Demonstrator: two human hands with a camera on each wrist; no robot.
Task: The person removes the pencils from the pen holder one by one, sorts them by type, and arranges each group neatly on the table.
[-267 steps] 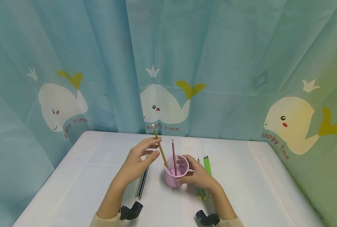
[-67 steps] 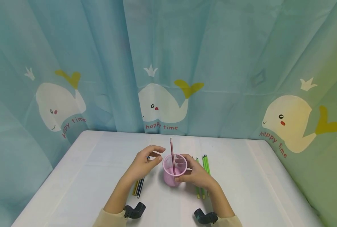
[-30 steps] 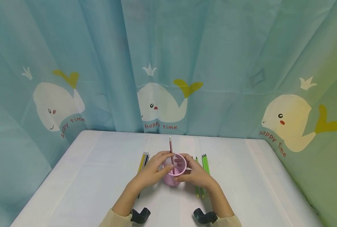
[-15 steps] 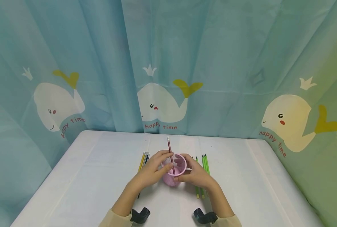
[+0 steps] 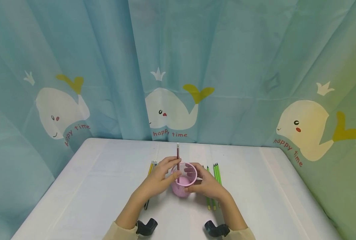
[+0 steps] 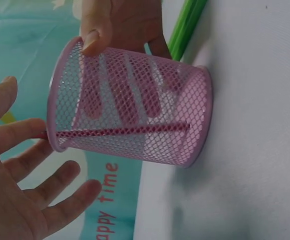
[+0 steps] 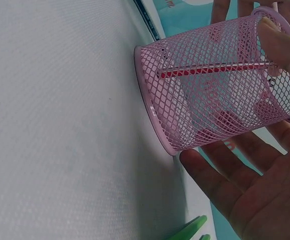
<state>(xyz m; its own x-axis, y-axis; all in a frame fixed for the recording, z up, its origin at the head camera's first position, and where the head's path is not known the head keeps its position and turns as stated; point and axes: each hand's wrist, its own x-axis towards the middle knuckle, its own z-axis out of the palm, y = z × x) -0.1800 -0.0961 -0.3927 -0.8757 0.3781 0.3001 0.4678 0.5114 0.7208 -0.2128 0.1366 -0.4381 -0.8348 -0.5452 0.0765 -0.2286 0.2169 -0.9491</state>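
A pink mesh pen holder (image 5: 180, 190) stands on the white table in the head view. My right hand (image 5: 209, 182) grips it from the right, thumb at the front and fingers behind the mesh. A dark red pencil (image 5: 178, 151) rises from the holder, eraser end up, close to its left wall. My left hand (image 5: 158, 180) is at the rim with thumb and index finger on the pencil; how firmly they pinch cannot be seen. Other fingers of that hand (image 6: 19, 175) spread loosely in the left wrist view. Through the mesh the pencil's lower end (image 7: 167, 73) shows near the base.
Left of the holder lie yellow and dark pencils (image 5: 152, 165), partly under the left hand. Several green pencils (image 5: 217, 171) lie behind and beside the right wrist. The table (image 5: 76, 193) ends at a blue curtain (image 5: 240, 66) with whale prints.
Earlier my left hand had a yellow pencil at the rim, then came back without it and reached the red pencil. The red pencil has straightened, its lower end shifting left. My right hand keeps its hold.
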